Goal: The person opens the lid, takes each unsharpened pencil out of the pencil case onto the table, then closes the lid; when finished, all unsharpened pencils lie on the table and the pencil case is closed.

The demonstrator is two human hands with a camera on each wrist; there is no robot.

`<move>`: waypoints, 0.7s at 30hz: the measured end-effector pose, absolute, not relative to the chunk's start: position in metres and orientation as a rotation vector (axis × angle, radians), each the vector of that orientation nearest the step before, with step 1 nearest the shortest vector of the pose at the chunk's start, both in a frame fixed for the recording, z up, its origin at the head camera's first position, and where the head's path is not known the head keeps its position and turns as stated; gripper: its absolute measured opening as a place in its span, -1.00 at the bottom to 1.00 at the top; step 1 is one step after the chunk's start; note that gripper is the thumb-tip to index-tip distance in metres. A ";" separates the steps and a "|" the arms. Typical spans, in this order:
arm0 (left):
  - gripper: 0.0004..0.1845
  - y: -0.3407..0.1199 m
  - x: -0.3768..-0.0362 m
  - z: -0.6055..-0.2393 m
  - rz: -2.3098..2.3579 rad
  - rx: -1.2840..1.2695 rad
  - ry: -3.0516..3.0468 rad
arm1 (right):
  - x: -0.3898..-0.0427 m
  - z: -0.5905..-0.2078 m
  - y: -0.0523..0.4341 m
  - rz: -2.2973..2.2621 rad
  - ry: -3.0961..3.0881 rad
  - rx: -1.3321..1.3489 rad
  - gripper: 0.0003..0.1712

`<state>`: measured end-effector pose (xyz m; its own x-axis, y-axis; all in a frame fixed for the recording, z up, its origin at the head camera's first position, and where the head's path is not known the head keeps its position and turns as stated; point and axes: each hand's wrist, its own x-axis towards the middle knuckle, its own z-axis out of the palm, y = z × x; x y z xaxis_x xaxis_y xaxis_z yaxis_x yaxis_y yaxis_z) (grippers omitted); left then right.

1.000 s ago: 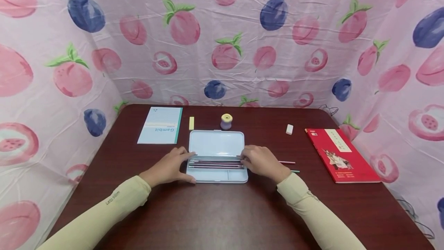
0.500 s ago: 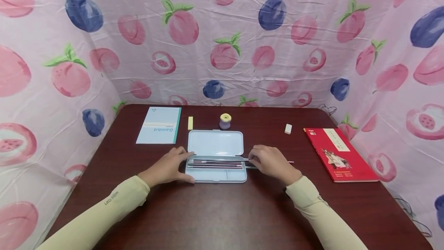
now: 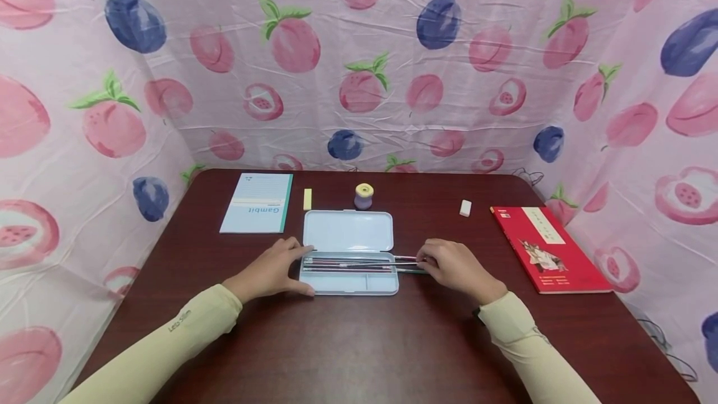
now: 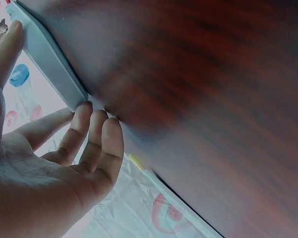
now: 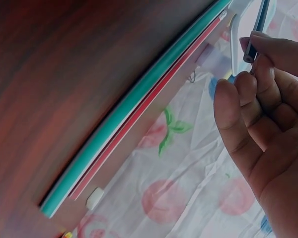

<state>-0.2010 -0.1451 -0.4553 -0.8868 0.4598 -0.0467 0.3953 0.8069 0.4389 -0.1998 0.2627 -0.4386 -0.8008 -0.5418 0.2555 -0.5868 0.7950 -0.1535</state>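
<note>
At centre frame in the head view, the open pale blue plastic pencil case (image 3: pixel 348 253) is being worked on: the step in hand seems to be handling one dark slim pencil (image 3: pixel 406 260) at the tray's right end. The right hand (image 3: pixel 457 265) pinches that pencil's end between thumb and fingertips (image 5: pixel 256 49). The left hand (image 3: pixel 273 267), fingers relaxed, touches the case's left edge. The next move calls for a steady pinch along the tray's length.
</note>
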 end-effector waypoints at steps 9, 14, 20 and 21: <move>0.09 -0.145 -0.201 -0.455 0.643 0.680 2.838 | -0.195 -0.442 0.286 0.422 -2.823 0.845 -0.80; 0.09 -0.145 -0.201 -0.454 0.646 0.684 2.841 | -0.193 -0.443 0.297 0.437 -2.853 0.835 -0.80; 0.08 -0.145 -0.200 -0.454 0.654 0.688 2.837 | -0.189 -0.442 0.310 0.484 -2.877 0.828 -0.81; 0.08 -0.145 -0.200 -0.454 0.652 0.687 2.838 | -0.188 -0.441 0.312 0.491 -2.880 0.826 -0.82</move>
<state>-0.2002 -0.1454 -0.4542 -0.8839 0.4657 -0.0422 0.4006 0.8007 0.4453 -0.1884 0.3121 -0.4413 -0.8469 -0.4977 0.1875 -0.5317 0.8002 -0.2775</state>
